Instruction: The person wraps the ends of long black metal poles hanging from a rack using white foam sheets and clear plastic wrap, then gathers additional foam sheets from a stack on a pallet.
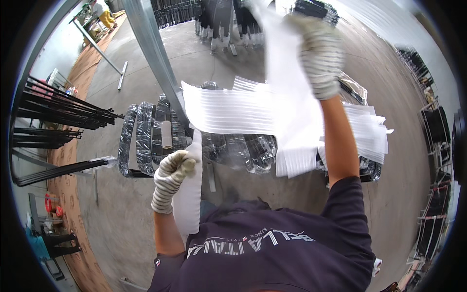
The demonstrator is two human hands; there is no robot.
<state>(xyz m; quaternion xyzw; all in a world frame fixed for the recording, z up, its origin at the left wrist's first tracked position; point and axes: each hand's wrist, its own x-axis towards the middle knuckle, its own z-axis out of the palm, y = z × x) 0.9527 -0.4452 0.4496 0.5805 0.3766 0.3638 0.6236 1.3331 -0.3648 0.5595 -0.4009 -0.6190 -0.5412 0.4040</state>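
My left hand (pixel 174 177), in a striped white knit glove, is closed round a narrow strip of white foam sheet (pixel 187 209) that hangs down in front of my shirt. My right hand (pixel 321 61), in the same kind of glove, is raised high and smeared by motion. Its fingers close on a long white foam sheet (pixel 287 73) that drops toward the pile. Below lie several ribbed white foam sheets (pixel 228 108), fanned out to both sides. Under them sit black parts wrapped in clear film (pixel 146 138), partly hidden. A small cardboard tube (pixel 166 135) rests on these wrapped parts.
A grey metal post (pixel 153 48) rises just beyond my left hand. Bundles of black rods (pixel 68 104) jut in from the left. More black parts (pixel 224 22) stand at the back, and loaded racks (pixel 435 146) line the right. Other people (pixel 104 13) are at far left.
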